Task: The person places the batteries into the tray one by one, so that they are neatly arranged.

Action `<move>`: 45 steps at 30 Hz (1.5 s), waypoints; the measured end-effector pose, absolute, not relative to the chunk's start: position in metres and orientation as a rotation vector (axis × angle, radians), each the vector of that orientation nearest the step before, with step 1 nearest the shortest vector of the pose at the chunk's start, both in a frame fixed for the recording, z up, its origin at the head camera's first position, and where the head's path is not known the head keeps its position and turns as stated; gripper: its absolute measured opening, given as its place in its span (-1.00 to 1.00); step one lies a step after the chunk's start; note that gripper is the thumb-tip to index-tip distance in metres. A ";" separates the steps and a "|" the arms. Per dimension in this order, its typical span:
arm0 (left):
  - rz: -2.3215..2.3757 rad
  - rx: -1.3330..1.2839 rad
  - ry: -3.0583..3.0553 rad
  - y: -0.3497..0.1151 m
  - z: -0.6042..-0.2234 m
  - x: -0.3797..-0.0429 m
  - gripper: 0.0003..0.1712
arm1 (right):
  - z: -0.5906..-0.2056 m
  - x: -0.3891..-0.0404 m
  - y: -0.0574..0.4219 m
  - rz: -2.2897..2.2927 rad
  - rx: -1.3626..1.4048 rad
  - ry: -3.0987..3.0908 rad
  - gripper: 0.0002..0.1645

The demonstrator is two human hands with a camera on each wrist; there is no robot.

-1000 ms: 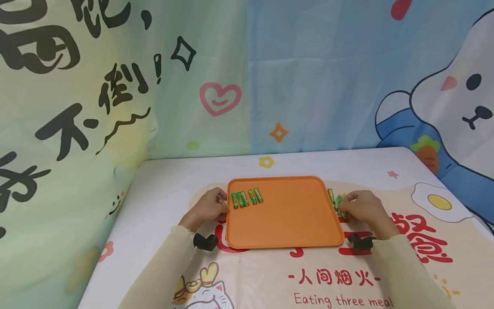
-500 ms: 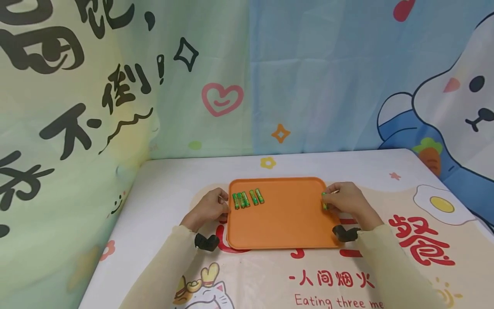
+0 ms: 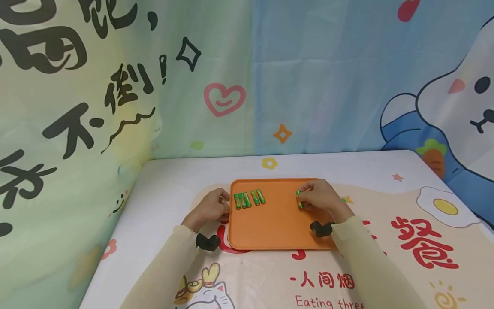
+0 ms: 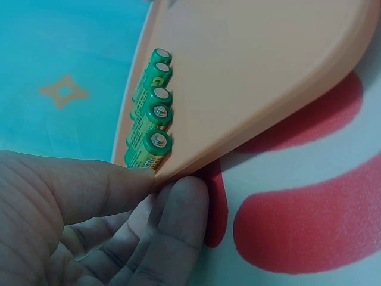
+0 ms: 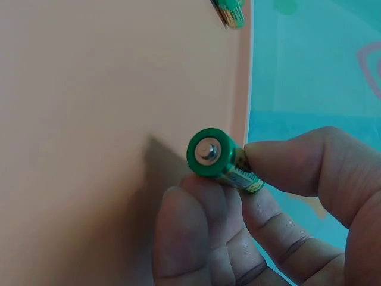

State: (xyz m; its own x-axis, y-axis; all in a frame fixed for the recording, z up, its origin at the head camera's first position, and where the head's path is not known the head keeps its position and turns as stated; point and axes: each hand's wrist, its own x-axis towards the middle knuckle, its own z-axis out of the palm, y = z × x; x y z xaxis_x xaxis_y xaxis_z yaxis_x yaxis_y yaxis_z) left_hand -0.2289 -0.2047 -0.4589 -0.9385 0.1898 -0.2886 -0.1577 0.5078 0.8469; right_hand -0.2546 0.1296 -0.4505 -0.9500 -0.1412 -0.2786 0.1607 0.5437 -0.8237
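Observation:
My right hand (image 3: pixel 319 198) pinches a green battery (image 5: pixel 217 156) between thumb and fingers, over the right part of the orange tray (image 3: pixel 270 231). In the right wrist view the battery's raised terminal faces the camera, and a shadow falls on the tray beside it. My left hand (image 3: pixel 210 208) grips the tray's left edge, thumb on top and fingers below in the left wrist view. Just beyond that thumb, several green batteries (image 4: pixel 149 146) lie side by side in a row near the tray's upper left corner, with a small gap splitting the row in the head view.
The tray lies on a table with a printed cloth (image 3: pixel 262 279). A patterned curtain (image 3: pixel 328 86) hangs behind the table. My right forearm (image 3: pixel 370 262) covers part of the cloth right of the tray, and a bit of green shows just behind that hand.
My right hand has taken a battery from the cloth right of the tray and moved left with it, over the tray. The left hand stays at the tray's edge.

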 end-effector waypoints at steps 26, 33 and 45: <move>1.436 0.020 2.402 -0.207 -0.463 -0.232 -0.69 | -0.450 -0.287 0.059 -1.400 -0.119 2.347 -0.68; 1.449 0.023 2.398 -0.207 -0.461 -0.231 -0.70 | -0.452 -0.292 0.052 -1.400 -0.163 2.343 -0.68; 1.458 0.005 2.384 -0.206 -0.460 -0.231 -0.68 | -0.456 -0.299 0.047 -1.324 -0.174 2.385 -0.73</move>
State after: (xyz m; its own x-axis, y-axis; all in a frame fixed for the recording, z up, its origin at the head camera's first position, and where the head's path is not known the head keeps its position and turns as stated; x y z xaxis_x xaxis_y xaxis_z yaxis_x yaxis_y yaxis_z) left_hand -0.2313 -0.2061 -0.4601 -0.9405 0.1803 -0.2879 -0.1742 0.4718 0.8644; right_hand -0.2991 0.0470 -0.4565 -0.9102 -0.2988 -0.2867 0.0854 0.5420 -0.8360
